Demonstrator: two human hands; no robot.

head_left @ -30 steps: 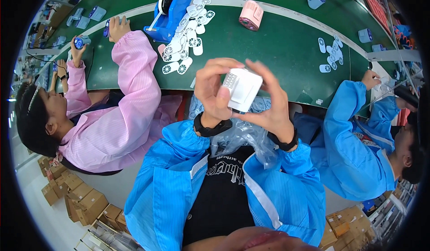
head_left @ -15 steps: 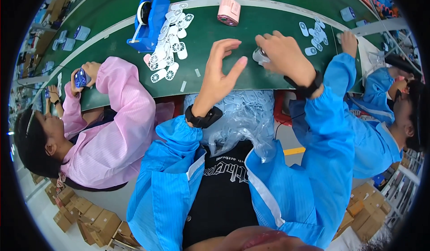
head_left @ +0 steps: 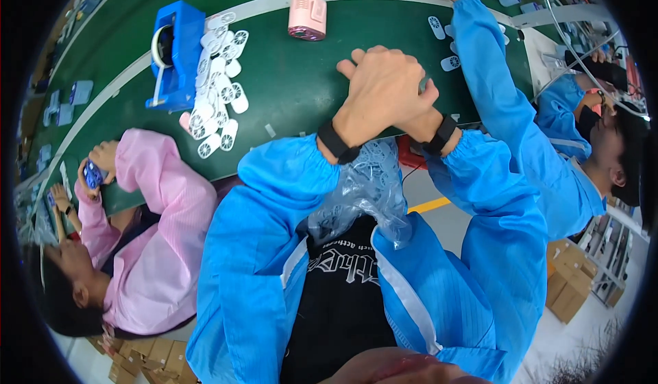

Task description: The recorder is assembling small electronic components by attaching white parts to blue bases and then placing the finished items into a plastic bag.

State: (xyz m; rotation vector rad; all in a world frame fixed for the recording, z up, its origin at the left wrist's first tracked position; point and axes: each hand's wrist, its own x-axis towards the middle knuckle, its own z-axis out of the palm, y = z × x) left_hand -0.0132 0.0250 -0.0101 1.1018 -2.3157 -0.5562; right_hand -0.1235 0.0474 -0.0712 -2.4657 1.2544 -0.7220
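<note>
The bare left hand (head_left: 382,90) overlaps the bare right hand (head_left: 419,118) by the flat green table (head_left: 281,72)'s near edge, grips impossible to tell.

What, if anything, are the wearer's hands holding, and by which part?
Can't be told: the left hand, back toward the camera, covers most of the right hand, hiding anything they may hold.

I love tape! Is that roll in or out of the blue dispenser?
In: the roll sits in the blue dispenser, a strip running down.
</note>
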